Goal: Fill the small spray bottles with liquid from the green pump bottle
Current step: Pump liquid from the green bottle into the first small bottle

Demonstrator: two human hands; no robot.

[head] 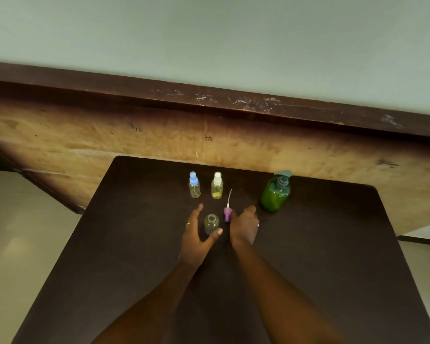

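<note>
Bottles: an uncapped small bottle is stood between the hands; a blue-capped bottle and a yellowish white-capped bottle behind it; the green pump bottle at right.
Left hand: spread open, thumb touching the uncapped bottle.
Right hand: closed around the purple sprayer head.
Table: bare surface is seen on both sides.

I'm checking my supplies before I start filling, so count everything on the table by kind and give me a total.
Small spray bottles with sprayer on: 2, blue-topped and white-topped
Small bottle with sprayer off: 1, open bottle
Loose spray tops: 1, purple sprayer
Pump bottles: 1, green pump bottle
Total: 5
</note>
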